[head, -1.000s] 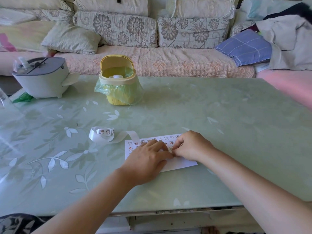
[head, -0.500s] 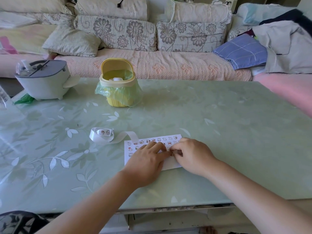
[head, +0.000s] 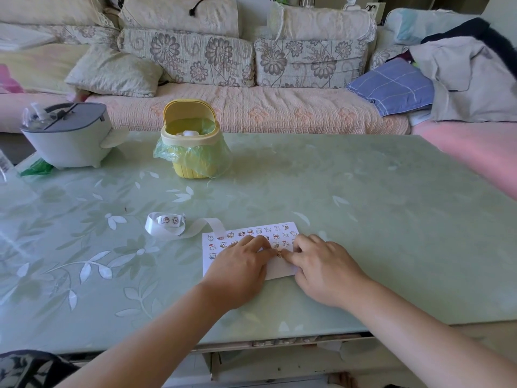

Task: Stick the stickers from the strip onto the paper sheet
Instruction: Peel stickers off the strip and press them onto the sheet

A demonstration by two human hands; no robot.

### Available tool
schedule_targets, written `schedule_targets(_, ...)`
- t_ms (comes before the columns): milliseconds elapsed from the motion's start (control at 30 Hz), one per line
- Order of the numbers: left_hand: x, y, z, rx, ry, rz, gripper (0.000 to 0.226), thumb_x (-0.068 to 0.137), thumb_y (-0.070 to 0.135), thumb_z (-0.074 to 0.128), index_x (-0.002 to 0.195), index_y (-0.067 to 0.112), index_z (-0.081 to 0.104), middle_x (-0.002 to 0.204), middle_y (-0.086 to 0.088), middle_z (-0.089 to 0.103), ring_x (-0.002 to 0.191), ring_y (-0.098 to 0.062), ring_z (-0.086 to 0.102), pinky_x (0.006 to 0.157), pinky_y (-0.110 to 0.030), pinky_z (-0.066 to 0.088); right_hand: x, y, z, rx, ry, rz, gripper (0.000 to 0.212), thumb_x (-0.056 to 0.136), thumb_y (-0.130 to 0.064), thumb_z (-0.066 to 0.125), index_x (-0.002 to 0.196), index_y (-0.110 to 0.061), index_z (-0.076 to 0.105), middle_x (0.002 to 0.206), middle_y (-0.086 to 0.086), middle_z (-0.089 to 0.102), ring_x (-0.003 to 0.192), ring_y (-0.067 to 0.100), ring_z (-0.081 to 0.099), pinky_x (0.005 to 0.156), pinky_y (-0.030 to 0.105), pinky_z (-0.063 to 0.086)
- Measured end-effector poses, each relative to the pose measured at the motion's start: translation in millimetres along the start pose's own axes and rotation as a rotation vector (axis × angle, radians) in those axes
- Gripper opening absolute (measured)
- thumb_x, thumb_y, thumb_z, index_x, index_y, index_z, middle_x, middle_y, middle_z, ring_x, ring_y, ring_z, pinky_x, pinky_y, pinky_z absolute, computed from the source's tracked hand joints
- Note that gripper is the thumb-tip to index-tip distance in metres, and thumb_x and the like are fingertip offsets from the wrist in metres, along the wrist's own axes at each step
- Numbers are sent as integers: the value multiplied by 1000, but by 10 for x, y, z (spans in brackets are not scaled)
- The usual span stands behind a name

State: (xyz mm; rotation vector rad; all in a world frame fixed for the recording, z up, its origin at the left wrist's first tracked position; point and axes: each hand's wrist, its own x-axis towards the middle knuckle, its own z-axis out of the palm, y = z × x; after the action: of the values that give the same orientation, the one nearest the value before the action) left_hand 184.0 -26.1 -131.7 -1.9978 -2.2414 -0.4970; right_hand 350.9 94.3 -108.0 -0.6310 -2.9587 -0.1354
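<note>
Resting flat on the paper sheet [head: 280, 271], the left hand [head: 240, 264] lies with its fingers stretched out, holding nothing. The right hand [head: 324, 264] is on the sheet too, just beside the left one. Its fingers are bent, and one tip touches a small sticker [head: 279, 253] that sits between the two hands. I cannot tell if the right hand pinches this sticker or only pushes it down.

The sheet lies on the green table [head: 363, 219], near the edge close to the person. Rows of little stickers [head: 268, 232] fill the far part of the sheet. The near part is white and bare.

The strip [head: 167, 224] lies on the table to the left of the sheet. It is curled in a loose ring, with two stickers showing on it. Its white tail runs over to the sheet's far left corner.

Farther back on the table stands a yellow bin [head: 193, 147] with a green bag in it. A grey pot [head: 67, 138] stands to the left of the bin. A sofa [head: 279, 107] with cushions is behind the table.
</note>
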Motion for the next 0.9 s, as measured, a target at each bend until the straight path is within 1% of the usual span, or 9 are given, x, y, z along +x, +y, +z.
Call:
schedule_targets(67,-10,8,-6,-6,-22,8,44,91,36,35,122,28,64,111,7,58,99,-18,56,69,-34,52,-17,-26,-9,10,8,-2,43,79,-32,37,105,-28,71,97,-5,56,88,22,57,69,36,49)
schedule_targets(167,-31,21,2,11,-91,13,54,93,50,30,136,28,53,123,7,50,110,-17,48,82,-34,47,-56,-73,7,77,-45,0,52,84,-34,35,128,-20,61,133,1,55,119,23,53,96,40,46)
schedule_targets(300,-37,14,-18,33,-111,21,57,93,54,27,138,28,51,129,7,47,117,-16,46,84,-33,48,-105,-94,35,151,-172,-36,74,90,-45,17,154,-12,35,164,3,26,151,18,22,121,35,21)
schedule_targets(400,-58,11,-29,30,-135,8,60,94,58,26,142,28,47,134,9,43,123,-15,44,86,-34,49,-122,-65,-4,175,-209,-39,83,86,-55,6,158,-19,25,168,-3,11,154,12,7,122,31,11)
schedule_targets(467,-65,25,-46,31,-160,-8,61,95,59,26,146,29,41,138,11,38,126,-13,40,87,-33,47,-130,-36,-35,214,-210,-24,83,84,-58,7,156,-25,32,167,-7,14,153,10,10,122,30,12)
schedule_targets(567,-58,40,-76,16,-197,-22,61,95,60,27,148,32,37,140,12,34,129,-13,36,91,-34,46,-135,-20,-70,237,-179,-7,70,89,-56,16,145,-29,50,163,-10,28,150,9,23,120,33,23)
schedule_targets(700,-54,-26,-104,-74,-206,-4,56,91,66,26,138,45,48,138,12,40,124,-12,42,91,-36,49,-125,-25,-70,229,-161,15,54,100,-45,40,150,-24,41,158,-10,35,144,11,32,116,33,27)
schedule_targets(767,-58,-50,-111,-111,-194,1,55,88,69,26,132,49,53,136,14,44,122,-10,45,89,-35,50,-122,-34,-53,176,-162,5,61,98,-49,35,153,-23,35,154,-9,36,141,13,34,113,34,30)
schedule_targets(900,-37,4,-100,-119,-134,-43,55,90,67,33,137,45,49,133,15,47,123,-9,46,89,-32,48,-107,-39,-34,142,-164,-9,70,89,-54,20,146,-24,46,151,-5,39,140,15,35,110,38,33)
